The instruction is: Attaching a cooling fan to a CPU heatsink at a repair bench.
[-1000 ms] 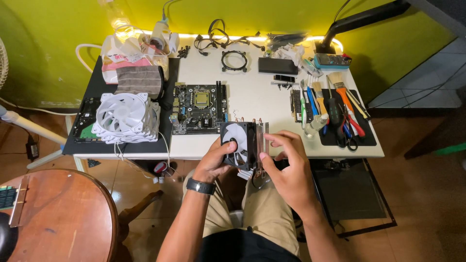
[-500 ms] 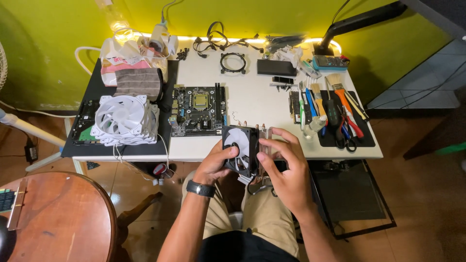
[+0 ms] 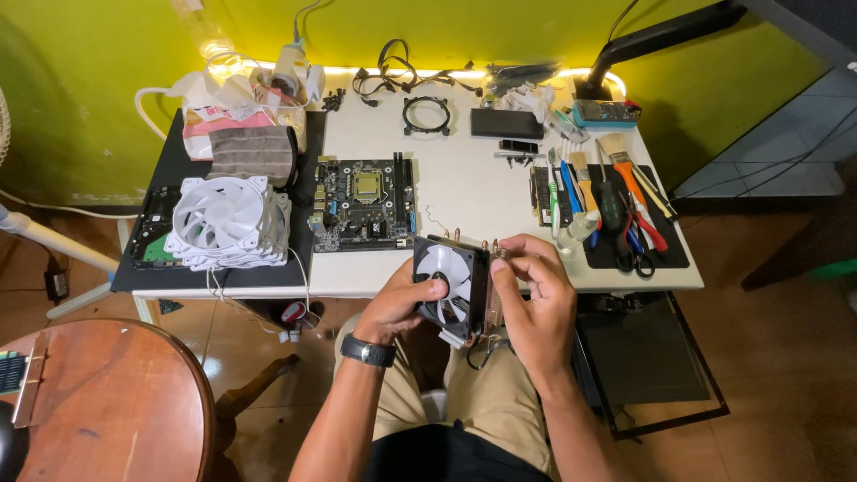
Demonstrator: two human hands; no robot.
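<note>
Over my lap, at the front edge of the white table, both hands hold a tower cooler: a black-framed fan with white blades clipped to a finned heatsink with copper pipes. My left hand, with a black watch on its wrist, grips the fan side, thumb on the blades. From the right, the heatsink side is held by my right hand. A thin cable hangs below the cooler. A dark motherboard lies on the table just beyond.
A stack of white case fans sits on a black mat at left. Brushes, screwdrivers and pliers lie on a mat at right. A round bracket, cables and a black box lie at the back. A round wooden table stands lower left.
The cooler has been turned in my hands, so the white fan blades face up toward me more. Both hands shifted their grip slightly; nothing on the table moved.
</note>
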